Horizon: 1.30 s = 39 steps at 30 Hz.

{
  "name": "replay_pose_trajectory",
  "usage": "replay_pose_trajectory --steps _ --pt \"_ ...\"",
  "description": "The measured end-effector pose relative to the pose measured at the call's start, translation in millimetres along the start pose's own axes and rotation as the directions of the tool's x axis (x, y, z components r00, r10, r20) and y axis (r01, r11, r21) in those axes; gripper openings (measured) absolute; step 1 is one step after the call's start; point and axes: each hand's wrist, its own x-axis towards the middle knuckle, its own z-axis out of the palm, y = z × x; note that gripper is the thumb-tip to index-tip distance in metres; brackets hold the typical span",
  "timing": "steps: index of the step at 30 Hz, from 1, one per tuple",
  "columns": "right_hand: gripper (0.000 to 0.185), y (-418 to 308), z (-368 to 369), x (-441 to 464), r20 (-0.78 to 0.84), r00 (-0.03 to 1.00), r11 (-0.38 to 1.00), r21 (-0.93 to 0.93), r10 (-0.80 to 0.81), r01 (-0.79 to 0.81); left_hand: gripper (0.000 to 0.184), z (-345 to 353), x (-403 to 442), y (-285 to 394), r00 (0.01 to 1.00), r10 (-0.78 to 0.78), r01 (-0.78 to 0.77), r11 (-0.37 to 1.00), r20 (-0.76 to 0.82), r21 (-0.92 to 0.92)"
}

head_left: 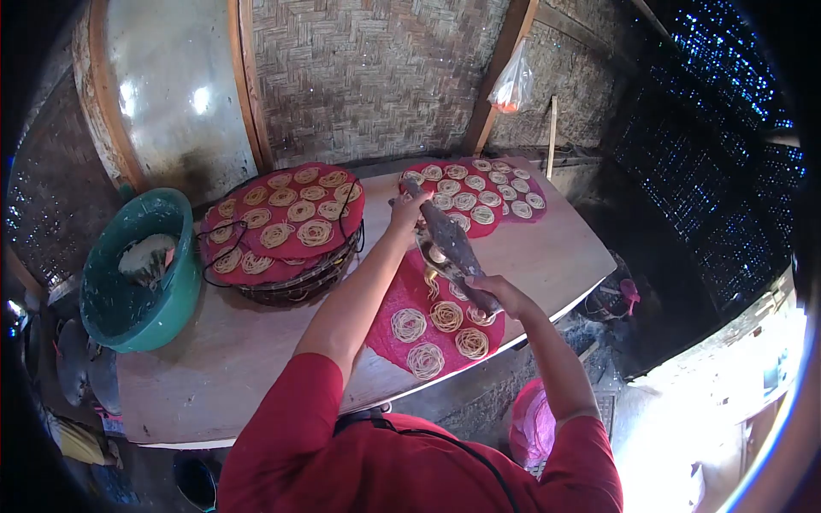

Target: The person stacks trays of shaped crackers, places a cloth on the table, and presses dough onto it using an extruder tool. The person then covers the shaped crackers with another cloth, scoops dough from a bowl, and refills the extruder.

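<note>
A dark wooden noodle press point(455, 242) slants over the table, held at both ends. My left hand point(411, 214) is closed around its far left end, and my right hand point(501, 296) grips the near right end. Pale dough strands point(432, 280) hang from the underside of the press. Below it lies a pink mesh sheet point(389, 329) with several round noodle coils point(446, 316) on it. Some of the coils and part of the sheet are hidden behind the press and my right hand.
Left of my arms, a round woven basket point(295, 291) carries a pink sheet of noodle coils. A green basin point(175, 321) with white dough point(145, 259) stands beyond it. More coils lie on pink sheets point(492, 224) at the back of the table point(560, 256).
</note>
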Motion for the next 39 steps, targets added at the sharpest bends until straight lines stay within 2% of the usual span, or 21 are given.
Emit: replay_pose_trajectory --steps 2,4,6,8,10,12,15,18,19,22,23,25,28,31,34,36,37,39 --pt "0.043 -7.8 5.5 -7.3 0.002 1.0 0.995 0.102 -0.024 0.024 0.029 0.0 -0.7 10.0 0.999 0.04 -0.039 0.997 -0.013 0.068" --pt "0.044 -21.9 6.6 -24.5 0.034 0.999 0.994 0.112 -0.002 -0.002 0.027 2.5 -7.8 14.5 1.0 0.023 -0.023 0.996 0.005 0.082" --pt "0.045 -29.7 1.7 -33.9 0.065 0.998 0.992 0.12 0.021 -0.029 0.025 12.9 -22.6 19.8 0.989 -0.109 0.11 0.994 -0.095 0.014" --pt "0.044 -32.6 -7.8 -38.2 0.01 1.0 0.998 -0.066 0.011 -0.011 0.025 20.1 -23.9 12.3 0.997 -0.074 0.071 0.996 -0.038 -0.054" --pt "0.044 -26.3 -12.5 -27.8 -0.007 1.0 0.994 -0.109 0.011 -0.012 0.025 21.4 -20.0 9.9 1.0 -0.024 0.026 0.991 0.017 -0.129" --pt "0.045 -25.7 -9.6 -21.0 -0.009 1.0 0.995 -0.103 -0.012 0.011 0.028 17.1 -10.9 10.2 0.999 0.034 -0.034 0.999 0.006 -0.011" --pt "0.044 -17.7 0.4 -11.3 0.024 0.999 0.999 0.001 -0.035 0.035 0.029 9.0 -7.8 19.3 0.999 0.044 -0.042 0.997 -0.024 0.072" --pt "0.045 -9.0 5.0 -11.4 0.025 0.999 0.999 0.009 -0.036 0.036 0.031 -2.9 -8.6 11.8 0.998 0.035 -0.028 0.994 -0.055 0.11" --pt "0.044 -11.8 3.5 -17.3 0.062 0.998 1.0 0.019 -0.004 0.002 0.023 -1.7 -22.5 19.9 0.994 -0.104 0.105 0.994 -0.034 0.014" --pt "0.044 -13.5 -1.5 -26.6 0.063 0.997 0.999 -0.013 0.034 -0.033 0.022 -1.9 -23.5 -1.9 0.99 -0.134 0.13 0.989 -0.053 -0.071" --pt "0.044 -11.2 -2.2 -25.5 0.065 0.997 0.999 -0.014 0.035 -0.034 0.026 -0.8 -26.8 -6.4 0.995 -0.093 0.092 0.995 -0.032 -0.029" --pt "0.045 -2.9 -5.3 -19.9 -0.037 0.999 0.994 -0.112 -0.011 0.007 0.025 -4.0 -16.9 -23.9 0.997 -0.076 0.075 0.995 -0.011 -0.065" --pt "0.044 13.2 -9.5 -4.4 -0.037 0.999 0.991 -0.132 0.03 -0.035 0.024 -9.5 -2.8 -40.5 0.998 -0.051 0.053 0.994 0.028 -0.094" --pt "0.042 27.7 -7.7 8.0 -0.037 0.999 0.987 -0.16 0.003 -0.009 0.026 -12.9 -0.2 -39.4 0.996 -0.081 0.081 0.997 -0.03 -0.019" --pt "0.041 36.2 -11.5 21.3 0.0 1.0 0.977 -0.213 -0.026 0.025 0.028 -14.4 8.9 -35.7 1.0 -0.002 0.002 0.999 0.002 -0.044" --pt "0.045 19.7 -8.4 17.6 0.069 0.993 0.98 -0.169 -0.092 0.102 0.032 -5.6 7.3 -16.1 0.997 0.079 -0.077 0.99 0.008 -0.121" --pt "0.045 11.7 -7.5 16.8 0.073 0.993 0.98 -0.169 -0.093 0.104 0.029 -1.0 5.6 -4.4 0.993 0.118 -0.118 0.992 -0.014 -0.037" --pt "0.054 -1.9 -7.1 18.0 0.159 0.986 0.989 0.145 -0.06 0.037 0.023 0.9 19.4 4.1 0.988 0.156 -0.156 0.988 -0.01 -0.008"
